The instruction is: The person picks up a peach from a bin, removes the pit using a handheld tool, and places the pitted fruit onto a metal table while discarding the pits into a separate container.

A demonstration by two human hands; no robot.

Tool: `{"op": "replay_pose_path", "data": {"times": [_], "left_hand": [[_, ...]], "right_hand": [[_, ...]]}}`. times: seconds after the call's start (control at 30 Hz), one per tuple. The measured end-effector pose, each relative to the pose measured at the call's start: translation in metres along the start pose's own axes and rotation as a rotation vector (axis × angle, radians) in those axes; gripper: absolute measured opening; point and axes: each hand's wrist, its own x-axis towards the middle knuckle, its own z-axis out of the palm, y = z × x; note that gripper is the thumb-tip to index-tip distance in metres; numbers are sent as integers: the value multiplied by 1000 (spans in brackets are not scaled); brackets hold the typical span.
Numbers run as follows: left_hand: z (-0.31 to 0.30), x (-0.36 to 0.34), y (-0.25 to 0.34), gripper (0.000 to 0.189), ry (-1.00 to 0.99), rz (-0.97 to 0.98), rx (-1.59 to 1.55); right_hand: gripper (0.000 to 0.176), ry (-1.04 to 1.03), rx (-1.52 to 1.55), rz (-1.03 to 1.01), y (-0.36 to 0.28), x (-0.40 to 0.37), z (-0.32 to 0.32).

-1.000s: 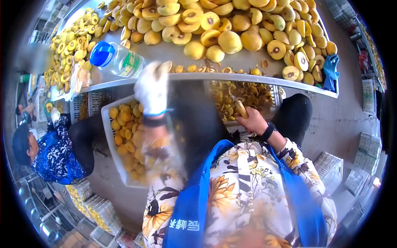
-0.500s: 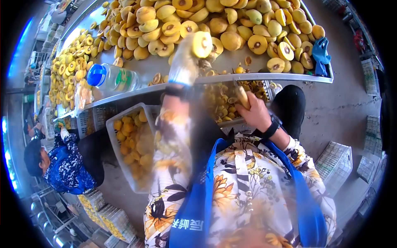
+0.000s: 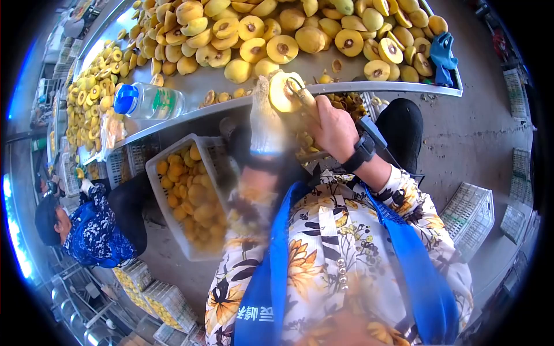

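Note:
Gloved in white, my left hand (image 3: 266,118) holds a halved yellow fruit (image 3: 284,92) with its cut face up, just over the table's near edge. My bare right hand (image 3: 334,127) grips the wooden handle of a pitting tool (image 3: 309,104), whose thin metal loop lies against the middle of the cut face. Beyond both hands, a pile of halved yellow fruit (image 3: 283,49) covers the metal table (image 3: 352,68). Some of those halves show brown centres.
A clear bottle with a blue lid (image 3: 151,102) lies on the table at left; a blue cloth (image 3: 443,59) is at its right corner. Below stands a white crate of fruit (image 3: 189,199). A co-worker (image 3: 95,228) sits at left. White crates (image 3: 466,219) stand at right.
My left hand has drawn back from the pile with the fruit half. My right hand has moved up and left, bringing the tool onto the fruit.

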Motion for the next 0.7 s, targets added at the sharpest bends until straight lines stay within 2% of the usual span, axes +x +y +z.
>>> {"op": "replay_pose_path", "data": {"times": [0.1,0.3,0.4,0.53,0.6,0.67,0.7], "left_hand": [[12,-9,-3,39,22,24,-15],[-12,0,-21,32,32,329,273],[-17,-2,-13,31,-35,219,334],[-24,5,16,34,-157,-103,266],[-32,9,23,38,-117,-235,282],[-38,13,27,40,-161,-304,294],[-35,11,25,39,-109,-249,234]], "right_hand": [[28,-25,-92,22,0,-3,-2],[21,-53,-131,-32,-4,-12,3],[21,-81,-127,-88,-1,-17,2],[22,-100,-75,-151,0,-21,4],[23,-152,-63,-155,-1,-19,2],[24,-168,-56,-143,-1,-18,3],[25,-160,-53,-127,1,-19,7]]}}
